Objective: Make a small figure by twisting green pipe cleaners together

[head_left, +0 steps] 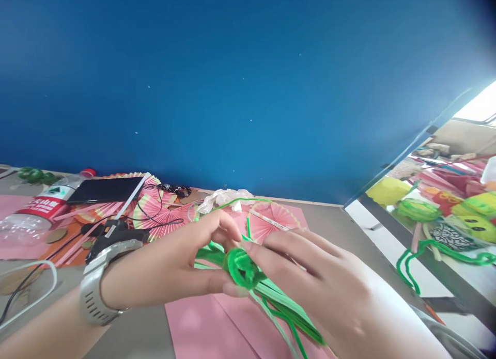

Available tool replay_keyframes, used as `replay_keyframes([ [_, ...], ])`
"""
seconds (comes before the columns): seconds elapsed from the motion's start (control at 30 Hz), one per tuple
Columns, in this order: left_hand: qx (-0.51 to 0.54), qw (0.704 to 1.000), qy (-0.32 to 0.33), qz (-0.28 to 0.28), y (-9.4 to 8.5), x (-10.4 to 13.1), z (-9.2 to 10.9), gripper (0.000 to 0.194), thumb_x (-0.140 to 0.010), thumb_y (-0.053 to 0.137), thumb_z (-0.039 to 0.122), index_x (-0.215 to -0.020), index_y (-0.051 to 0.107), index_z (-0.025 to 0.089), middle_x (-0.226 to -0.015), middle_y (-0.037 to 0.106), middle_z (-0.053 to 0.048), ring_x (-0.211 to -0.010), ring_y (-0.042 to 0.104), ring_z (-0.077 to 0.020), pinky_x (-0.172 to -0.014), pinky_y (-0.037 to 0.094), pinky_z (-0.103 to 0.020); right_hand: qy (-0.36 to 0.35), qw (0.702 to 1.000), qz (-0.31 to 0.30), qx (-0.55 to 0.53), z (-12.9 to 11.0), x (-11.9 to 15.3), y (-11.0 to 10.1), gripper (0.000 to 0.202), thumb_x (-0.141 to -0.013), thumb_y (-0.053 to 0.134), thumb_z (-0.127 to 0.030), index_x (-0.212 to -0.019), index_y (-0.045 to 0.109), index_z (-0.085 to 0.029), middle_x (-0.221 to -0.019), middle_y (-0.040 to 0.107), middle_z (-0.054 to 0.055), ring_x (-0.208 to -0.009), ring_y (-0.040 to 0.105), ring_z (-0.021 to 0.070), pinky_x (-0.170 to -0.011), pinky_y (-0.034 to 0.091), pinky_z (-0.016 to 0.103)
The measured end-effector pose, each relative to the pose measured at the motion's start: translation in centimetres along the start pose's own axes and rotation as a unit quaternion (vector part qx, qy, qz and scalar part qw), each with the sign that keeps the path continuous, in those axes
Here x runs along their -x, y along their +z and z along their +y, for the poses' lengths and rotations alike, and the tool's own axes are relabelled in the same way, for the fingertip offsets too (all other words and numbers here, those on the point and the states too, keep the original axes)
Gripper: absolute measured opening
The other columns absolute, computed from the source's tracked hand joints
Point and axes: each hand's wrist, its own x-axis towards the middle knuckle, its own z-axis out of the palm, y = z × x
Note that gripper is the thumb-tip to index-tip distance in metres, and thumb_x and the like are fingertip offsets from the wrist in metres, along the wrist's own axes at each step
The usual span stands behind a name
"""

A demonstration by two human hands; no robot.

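A green pipe cleaner coil, rolled into a round, fuzzy shape, is held in front of me at the middle of the head view. My left hand, with a pale watch on its wrist, pinches the coil between thumb and curled fingers. From the other side my right hand presses its fingertips against the coil's upper right edge; its thumb is hidden. Beneath the right hand runs a bundle of straight green pipe cleaners, partly covered. Pink paper lies under both hands.
Pink pleated paper fans and a pen lie behind my hands. At left are a plastic bottle, a black phone and cables. A blue panel rises behind. Green and yellow craft pieces are at right.
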Motion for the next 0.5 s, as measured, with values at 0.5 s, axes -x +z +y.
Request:
replay_keyframes([
  [0.5, 0.01, 0.999, 0.043, -0.013, -0.59, 0.23, -0.72, 0.016, -0.085, 0.056, 0.018, -0.099, 0.049, 0.021, -0.094, 0.054, 0.0, -0.087, 0.051, -0.0116, -0.074, 0.042, -0.02, -0.016, 0.998, 0.052, 0.027, -0.55, -0.88, -0.09, 0.031, -0.087, 0.035, -0.009, -0.099, 0.062, -0.015, -0.079, 0.066, 0.009, -0.066, 0.062, 0.0211, -0.055, 0.052, 0.033],
])
